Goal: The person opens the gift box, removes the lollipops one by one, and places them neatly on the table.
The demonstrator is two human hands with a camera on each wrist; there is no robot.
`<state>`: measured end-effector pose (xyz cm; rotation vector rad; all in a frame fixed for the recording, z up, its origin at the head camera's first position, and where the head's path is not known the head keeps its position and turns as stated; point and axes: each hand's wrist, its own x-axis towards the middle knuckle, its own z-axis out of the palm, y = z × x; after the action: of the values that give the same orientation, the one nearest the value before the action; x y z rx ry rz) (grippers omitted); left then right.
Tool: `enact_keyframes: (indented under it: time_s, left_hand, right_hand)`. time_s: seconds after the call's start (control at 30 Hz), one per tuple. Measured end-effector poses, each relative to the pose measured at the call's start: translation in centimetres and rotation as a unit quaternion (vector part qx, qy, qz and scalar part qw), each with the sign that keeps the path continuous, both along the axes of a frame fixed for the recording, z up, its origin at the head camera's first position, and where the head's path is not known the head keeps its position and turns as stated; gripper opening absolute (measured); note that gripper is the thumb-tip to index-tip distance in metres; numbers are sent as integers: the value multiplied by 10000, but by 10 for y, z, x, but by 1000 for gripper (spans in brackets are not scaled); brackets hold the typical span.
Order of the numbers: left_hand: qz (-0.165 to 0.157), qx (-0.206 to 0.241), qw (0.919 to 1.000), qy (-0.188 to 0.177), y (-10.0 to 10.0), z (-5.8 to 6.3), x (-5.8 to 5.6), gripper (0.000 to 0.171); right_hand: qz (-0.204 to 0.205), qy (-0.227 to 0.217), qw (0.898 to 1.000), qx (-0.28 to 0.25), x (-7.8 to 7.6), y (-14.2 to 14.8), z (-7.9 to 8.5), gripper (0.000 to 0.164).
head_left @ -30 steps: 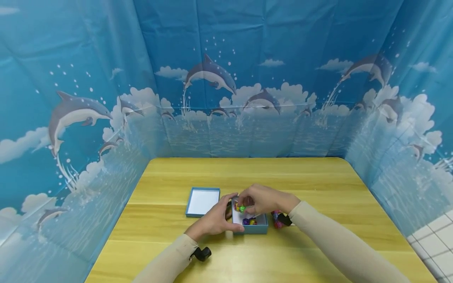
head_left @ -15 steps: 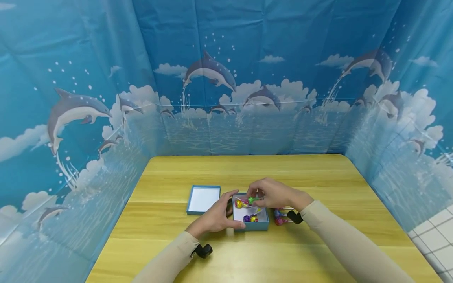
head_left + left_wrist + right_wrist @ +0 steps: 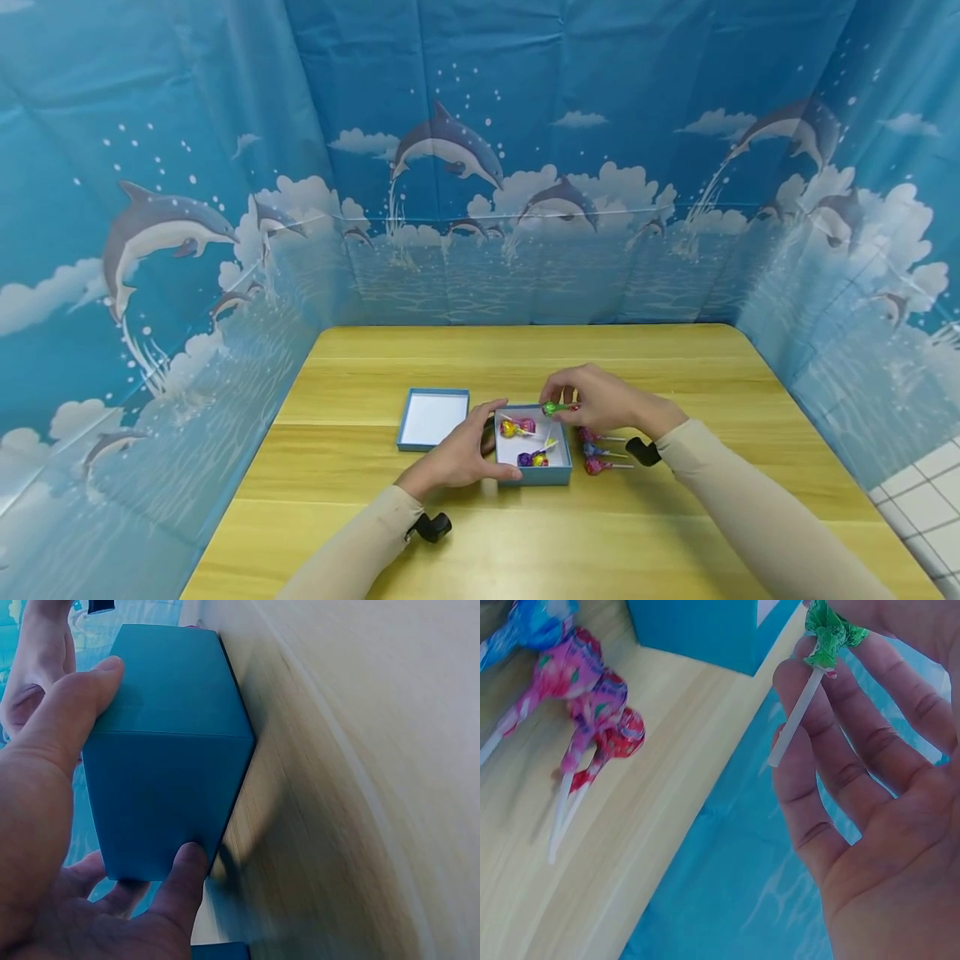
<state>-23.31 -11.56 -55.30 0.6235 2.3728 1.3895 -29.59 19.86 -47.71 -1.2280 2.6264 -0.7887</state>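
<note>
My left hand [image 3: 459,454] grips a blue box [image 3: 536,477] with a white inside, thumb on its near wall and fingers along its left side. In the left wrist view the thumb lies over an edge of the box and a fingertip presses on a wall. My right hand [image 3: 611,402] pinches a green-wrapped lollipop [image 3: 552,408] over the box's far right corner. Its white stick [image 3: 796,720] points toward the palm in the right wrist view. Inside the box lie several lollipops: yellow and pink ones [image 3: 509,428] at the back, purple and yellow ones [image 3: 525,459] at the front.
Left of the box sits a shallow blue-edged lid [image 3: 433,419], its white inside facing up. Several pink, red and blue lollipops [image 3: 593,450] lie on the wooden table [image 3: 360,508] just right of the box. A dolphin-print curtain [image 3: 480,275] surrounds the table's back and sides.
My right hand has moved right and away from me inside the box, bringing the green lollipop to the far right corner. The left hand stays on the box.
</note>
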Motion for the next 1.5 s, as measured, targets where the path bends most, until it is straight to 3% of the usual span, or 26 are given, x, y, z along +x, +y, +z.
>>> enact_keyframes:
  time_s: [0.87,1.5]
  left_hand:
    - [8,-14,10000,33,0,-2,0,117]
    - [31,-60,10000,-19,0,-1,0,118]
  right_hand:
    - [-1069,93,9941,-144,-6,69,-15,24]
    - [-1605,-35,9869,-155,-12,116,-40,26]
